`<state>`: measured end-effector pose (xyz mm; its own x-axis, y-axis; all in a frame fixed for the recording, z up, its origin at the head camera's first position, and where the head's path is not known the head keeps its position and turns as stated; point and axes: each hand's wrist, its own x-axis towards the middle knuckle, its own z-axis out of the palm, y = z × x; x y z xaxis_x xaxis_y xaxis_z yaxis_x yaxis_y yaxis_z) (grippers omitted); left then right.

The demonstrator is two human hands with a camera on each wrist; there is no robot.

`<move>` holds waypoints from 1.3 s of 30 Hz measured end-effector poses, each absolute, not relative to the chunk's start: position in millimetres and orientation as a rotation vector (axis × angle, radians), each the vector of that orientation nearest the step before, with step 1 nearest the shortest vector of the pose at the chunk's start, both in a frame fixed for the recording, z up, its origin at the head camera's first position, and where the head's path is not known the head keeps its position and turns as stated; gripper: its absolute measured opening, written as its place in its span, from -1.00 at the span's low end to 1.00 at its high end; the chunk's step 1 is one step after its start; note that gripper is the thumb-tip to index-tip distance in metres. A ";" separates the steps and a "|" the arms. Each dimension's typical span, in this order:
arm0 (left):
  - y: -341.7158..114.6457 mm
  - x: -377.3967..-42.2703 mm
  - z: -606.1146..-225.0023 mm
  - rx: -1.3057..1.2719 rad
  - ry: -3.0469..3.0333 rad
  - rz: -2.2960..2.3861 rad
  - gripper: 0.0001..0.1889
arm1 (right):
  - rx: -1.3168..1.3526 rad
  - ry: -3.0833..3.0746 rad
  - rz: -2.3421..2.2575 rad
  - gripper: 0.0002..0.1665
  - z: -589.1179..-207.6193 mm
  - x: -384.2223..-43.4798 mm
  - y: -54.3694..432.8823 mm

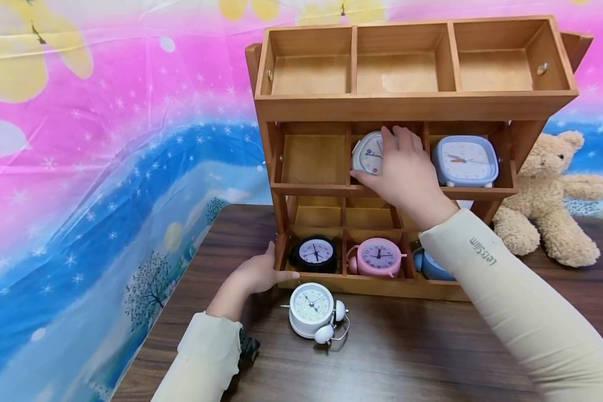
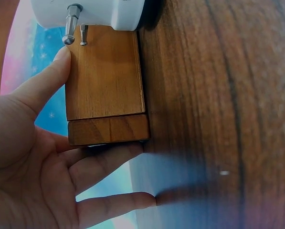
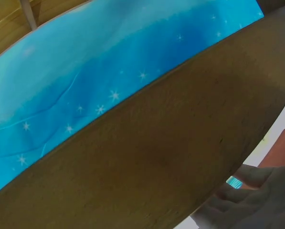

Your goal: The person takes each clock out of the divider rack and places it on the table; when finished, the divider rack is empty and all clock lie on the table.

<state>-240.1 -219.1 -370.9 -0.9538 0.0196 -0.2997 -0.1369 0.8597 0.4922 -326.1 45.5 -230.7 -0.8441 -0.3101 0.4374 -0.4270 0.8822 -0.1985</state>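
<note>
In the head view, my right hand [image 1: 407,164] holds a pale grey-white alarm clock [image 1: 368,153] in the middle compartment of the shelf's second tier. Its fingers are over the clock's top and right side, the thumb low in front. At the bottom left corner of the wooden shelf [image 1: 362,286], my left hand [image 1: 255,273] rests with the thumb along the front edge and straight fingers against the outer side [image 2: 109,131]. A white twin-bell alarm clock [image 1: 311,304] lies face up on the table close to that thumb. The right wrist view shows mostly wood and part of the right hand [image 3: 261,198].
A light blue clock [image 1: 465,161] stands right of the held one. On the bottom tier sit a black clock [image 1: 315,254], a pink clock [image 1: 378,257] and a blue clock [image 1: 434,267] partly behind my right sleeve. A teddy bear [image 1: 548,195] sits right of the shelf on the dark table [image 1: 407,346].
</note>
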 end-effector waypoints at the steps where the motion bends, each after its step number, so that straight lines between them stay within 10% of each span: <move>1: -219.0 -240.2 -370.9 -0.089 2.740 0.757 0.10 | 0.536 -2.664 0.409 0.18 -229.8 -326.9 46.1; 25: -215.1 -240.6 -370.5 -0.069 2.747 0.752 0.10 | 0.395 -2.834 0.472 0.37 -219.0 -330.8 48.5; 39: -219.2 -240.3 -369.6 -0.085 2.736 0.739 0.09 | 0.468 -2.789 0.606 -0.04 -228.9 -332.8 47.1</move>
